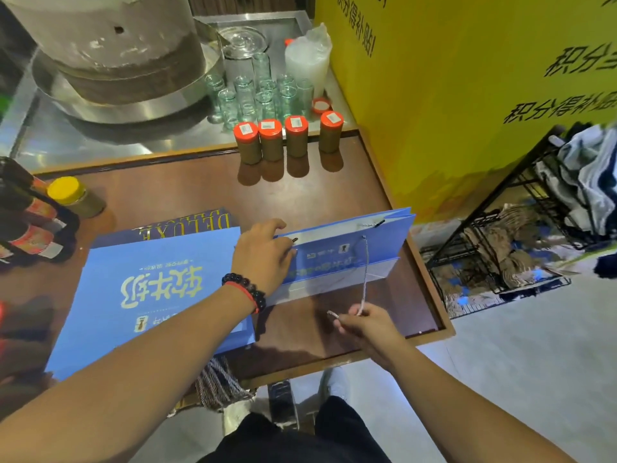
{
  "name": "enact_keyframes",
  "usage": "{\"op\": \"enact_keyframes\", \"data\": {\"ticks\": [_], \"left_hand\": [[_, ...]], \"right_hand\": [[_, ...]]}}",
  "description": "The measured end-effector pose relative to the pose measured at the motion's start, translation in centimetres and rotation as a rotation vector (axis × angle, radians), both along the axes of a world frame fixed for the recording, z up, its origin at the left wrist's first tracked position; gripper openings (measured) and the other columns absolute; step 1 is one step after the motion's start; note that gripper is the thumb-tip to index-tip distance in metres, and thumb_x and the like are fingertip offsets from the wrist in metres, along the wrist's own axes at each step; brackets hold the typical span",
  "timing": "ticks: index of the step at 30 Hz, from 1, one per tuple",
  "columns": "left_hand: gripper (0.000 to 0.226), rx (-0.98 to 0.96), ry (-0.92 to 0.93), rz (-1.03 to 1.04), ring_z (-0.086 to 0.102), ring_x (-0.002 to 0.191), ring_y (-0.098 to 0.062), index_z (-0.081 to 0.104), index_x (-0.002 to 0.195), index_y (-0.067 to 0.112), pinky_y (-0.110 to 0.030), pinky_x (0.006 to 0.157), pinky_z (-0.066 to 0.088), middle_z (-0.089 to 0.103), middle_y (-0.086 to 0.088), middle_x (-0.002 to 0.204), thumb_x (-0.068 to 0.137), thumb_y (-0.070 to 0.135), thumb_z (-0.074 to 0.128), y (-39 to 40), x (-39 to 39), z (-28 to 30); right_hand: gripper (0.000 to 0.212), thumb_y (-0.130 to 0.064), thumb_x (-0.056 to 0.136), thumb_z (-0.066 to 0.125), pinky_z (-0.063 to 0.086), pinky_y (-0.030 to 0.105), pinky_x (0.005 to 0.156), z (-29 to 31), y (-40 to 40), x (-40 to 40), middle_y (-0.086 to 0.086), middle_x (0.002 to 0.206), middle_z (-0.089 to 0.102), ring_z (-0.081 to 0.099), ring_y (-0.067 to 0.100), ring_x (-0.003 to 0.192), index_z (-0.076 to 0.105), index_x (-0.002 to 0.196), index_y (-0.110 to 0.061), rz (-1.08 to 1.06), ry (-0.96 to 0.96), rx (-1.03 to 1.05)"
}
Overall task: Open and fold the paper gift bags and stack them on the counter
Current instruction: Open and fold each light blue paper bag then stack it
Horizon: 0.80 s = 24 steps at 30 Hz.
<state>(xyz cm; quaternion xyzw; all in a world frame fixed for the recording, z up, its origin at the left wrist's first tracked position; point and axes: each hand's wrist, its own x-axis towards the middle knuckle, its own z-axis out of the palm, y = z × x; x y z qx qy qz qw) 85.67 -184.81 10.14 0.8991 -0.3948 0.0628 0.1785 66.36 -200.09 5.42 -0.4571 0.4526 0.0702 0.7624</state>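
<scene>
At the far left of the frame a dark rack of bottles (26, 222) stands on the brown counter (187, 192), with a yellow-lidded jar (75, 197) just beside it. In the lower left, a stack of flat blue gift bags (147, 295) lies on the counter, a darker bag printed "DELUXE" (187, 225) showing under its far edge, and striped cord handles (217, 385) hanging off the near edge. Your left hand (263, 259), a bead bracelet (245, 290) at its wrist, reaches over the stack and pinches the top rim of a partly opened blue gift bag (347, 252) in the middle of the frame; that bag lies on its side, mouth toward the upper right. Your right hand (367, 324), lower centre, has its fingers closed on the bag's cord handle (365, 272), drawn toward you. At upper centre, four orange-lidded jars (287, 138) line the counter's far edge, clear glasses (260, 95) behind them. At right are a yellow wall (467, 95) and a black wire rack (500, 245).
</scene>
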Motion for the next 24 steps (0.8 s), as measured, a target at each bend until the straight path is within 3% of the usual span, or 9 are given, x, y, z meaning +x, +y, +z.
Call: {"op": "enact_keyframes", "data": {"ticks": [4,8,17,20,24], "left_hand": [[0.01,-0.01,-0.001,0.009,0.058,0.099,-0.034,0.074,0.072,0.013,-0.044,0.074,0.05,0.064,-0.011,0.11,0.075,0.021,0.079,-0.1,-0.2,0.0],[0.01,-0.033,0.003,0.004,0.059,0.097,-0.032,0.074,0.07,0.013,-0.043,0.07,0.051,0.064,-0.009,0.108,0.073,0.019,0.08,-0.1,-0.7,0.4],[0.009,-0.039,0.016,0.002,0.059,0.097,-0.03,0.076,0.077,0.01,-0.043,0.074,0.051,0.065,-0.009,0.106,0.074,0.018,0.078,-0.1,-1.5,1.0],[0.009,-0.041,0.02,0.008,0.059,0.097,-0.029,0.076,0.079,0.011,-0.042,0.075,0.052,0.065,-0.008,0.106,0.073,0.018,0.078,0.1,-1.5,1.1],[0.009,-0.043,0.033,0.012,0.059,0.097,-0.029,0.076,0.079,0.01,-0.041,0.073,0.051,0.065,-0.007,0.107,0.073,0.017,0.078,0.2,-1.6,1.2]], "right_hand": [[0.017,0.015,0.088,0.056,0.058,0.024,0.067,4.0,2.1,3.1,0.018,0.083,0.069,0.07,0.02,0.072,0.061,0.101,0.006,-0.179,-0.199,0.202],[0.02,0.01,0.093,0.05,0.059,0.023,0.065,6.0,3.1,4.6,0.018,0.088,0.07,0.068,0.02,0.08,0.063,0.108,0.004,-0.227,-0.237,0.31],[0.015,0.003,0.093,0.058,0.054,0.025,0.064,6.3,4.0,6.8,0.007,0.078,0.06,0.056,0.015,0.065,0.063,0.105,-0.004,-0.229,-0.191,0.119],[0.013,0.001,0.095,0.055,0.052,0.03,0.07,6.2,4.3,7.5,0.008,0.077,0.057,0.054,0.016,0.065,0.063,0.105,-0.003,-0.216,-0.187,0.121],[0.009,-0.003,0.097,0.053,0.055,0.029,0.066,6.3,4.5,8.0,0.009,0.075,0.059,0.059,0.016,0.063,0.06,0.102,-0.003,-0.203,-0.214,0.164]]}}
